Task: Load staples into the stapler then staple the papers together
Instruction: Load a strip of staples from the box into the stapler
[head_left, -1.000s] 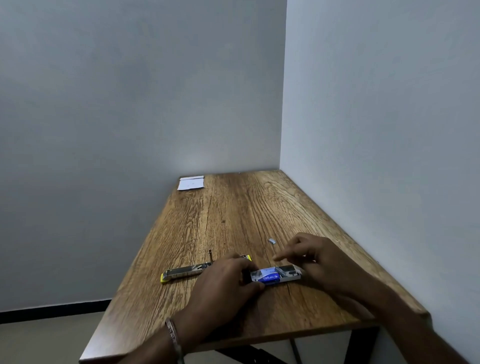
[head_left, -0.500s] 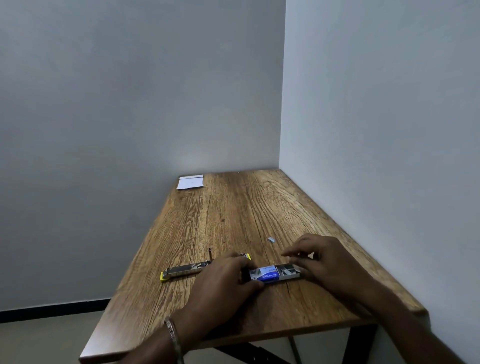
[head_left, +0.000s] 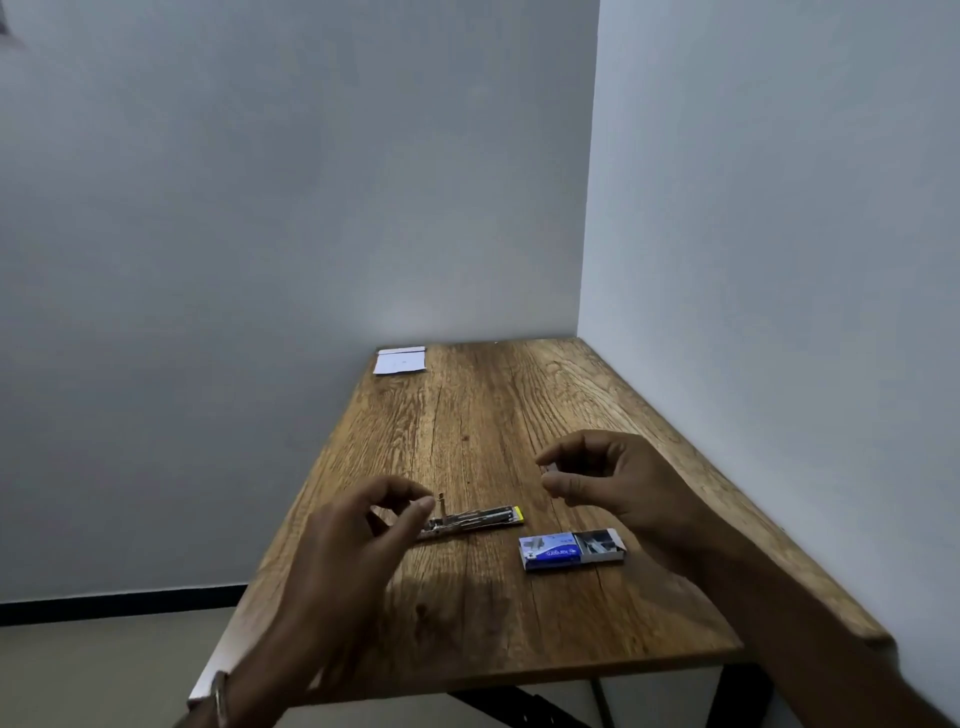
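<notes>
Your right hand (head_left: 618, 483) hovered above the bench (head_left: 519, 415), thumb and forefinger pinching a small strip of staples (head_left: 549, 469). Your left hand (head_left: 363, 540) hung loosely curled and held nothing, just over the opened stapler (head_left: 475, 521). The staple box (head_left: 571, 549) lay slid open nearby; the papers (head_left: 400, 360) sat at the far corner.
</notes>
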